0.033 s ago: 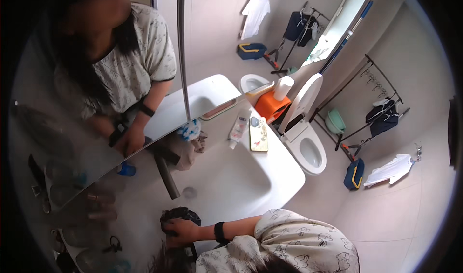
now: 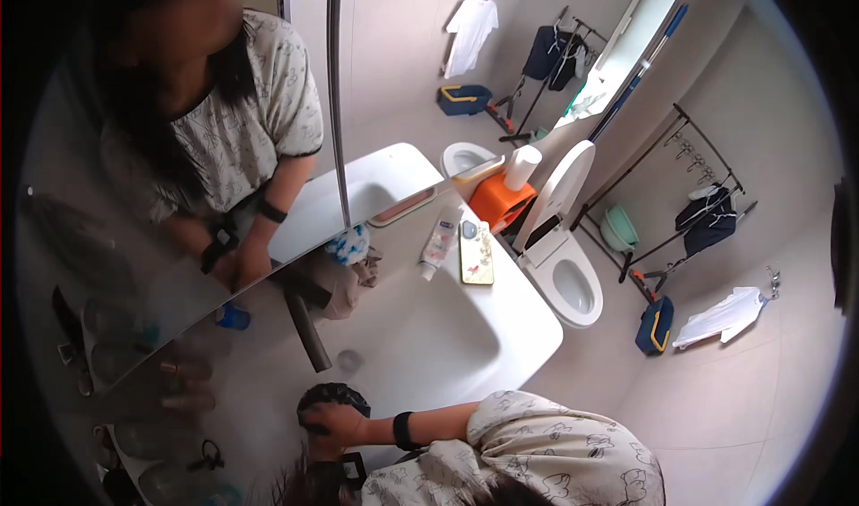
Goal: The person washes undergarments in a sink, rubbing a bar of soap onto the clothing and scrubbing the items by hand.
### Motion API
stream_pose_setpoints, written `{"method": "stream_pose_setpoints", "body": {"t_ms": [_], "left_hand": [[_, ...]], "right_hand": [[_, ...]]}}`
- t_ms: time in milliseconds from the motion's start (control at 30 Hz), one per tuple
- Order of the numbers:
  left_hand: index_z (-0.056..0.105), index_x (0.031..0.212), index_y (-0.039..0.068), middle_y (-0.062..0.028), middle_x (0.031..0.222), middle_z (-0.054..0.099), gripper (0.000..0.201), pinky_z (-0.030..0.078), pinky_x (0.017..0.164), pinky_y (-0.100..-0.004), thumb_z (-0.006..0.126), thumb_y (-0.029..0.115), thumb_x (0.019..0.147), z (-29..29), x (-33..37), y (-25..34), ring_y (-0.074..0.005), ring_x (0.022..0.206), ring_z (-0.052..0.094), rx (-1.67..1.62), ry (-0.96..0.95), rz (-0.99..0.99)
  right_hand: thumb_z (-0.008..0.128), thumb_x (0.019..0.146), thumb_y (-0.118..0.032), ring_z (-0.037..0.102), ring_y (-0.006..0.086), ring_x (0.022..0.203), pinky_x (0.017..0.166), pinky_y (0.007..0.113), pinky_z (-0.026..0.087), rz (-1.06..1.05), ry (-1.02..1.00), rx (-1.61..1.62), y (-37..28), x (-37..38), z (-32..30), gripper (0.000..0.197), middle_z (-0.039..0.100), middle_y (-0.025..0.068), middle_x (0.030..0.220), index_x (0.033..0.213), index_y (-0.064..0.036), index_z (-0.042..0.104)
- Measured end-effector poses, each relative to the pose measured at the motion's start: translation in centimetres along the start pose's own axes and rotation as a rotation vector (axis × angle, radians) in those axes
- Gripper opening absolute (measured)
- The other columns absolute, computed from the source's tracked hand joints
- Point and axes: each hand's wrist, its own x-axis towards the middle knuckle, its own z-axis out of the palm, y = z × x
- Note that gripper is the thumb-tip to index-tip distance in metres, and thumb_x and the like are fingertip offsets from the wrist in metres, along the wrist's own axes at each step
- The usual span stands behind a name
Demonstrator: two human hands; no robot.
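In the basin's near left part, a crumpled black cloth bunches up under my right hand. My right fingers curl over it, with a black band on that wrist. Next to it, my left hand is mostly hidden by hair and shadow; a square dark device shows near its wrist, and its fingers cannot be made out. In the mirror my two hands appear close together. Just beyond the cloth, the dark faucet points over the white sink.
Behind the faucet lie a beige cloth and a blue-and-white bundle. A white tube and a patterned phone rest on the far rim. A blue jar stands left. Beyond are an orange bin and a toilet.
The whole view has shifted slightly. More of the square device near my left wrist shows now. My right hand stays on the black cloth.
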Motion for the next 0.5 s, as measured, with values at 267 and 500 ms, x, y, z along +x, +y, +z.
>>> {"method": "stream_pose_setpoints", "body": {"t_ms": [267,500], "left_hand": [[0.036,0.127,0.007,-0.0099,0.127,0.043,0.057,0.038,0.090,-0.0446,0.046,0.046,0.086,3.5,0.4,-0.7,-0.0244,0.113,0.044,0.388,0.130,0.123],[0.028,0.132,0.013,-0.0104,0.132,0.032,0.071,0.028,0.093,-0.0563,0.042,0.058,0.080,-2.4,1.6,-2.4,-0.0231,0.119,0.035,0.197,-0.031,-0.437]], "right_hand": [[0.057,0.075,-0.035,0.047,0.0300,0.103,0.081,0.042,0.042,0.081,0.015,-0.536,12.0,2.3,-9.1,0.035,0.051,0.0114,0.106,0.104,-0.0141,0.054],[0.057,0.072,-0.026,0.054,0.0313,0.096,0.081,0.040,0.044,0.469,-0.098,-0.098,9.4,0.3,-4.3,0.033,0.057,0.0170,0.100,0.098,-0.0075,0.059]]}}
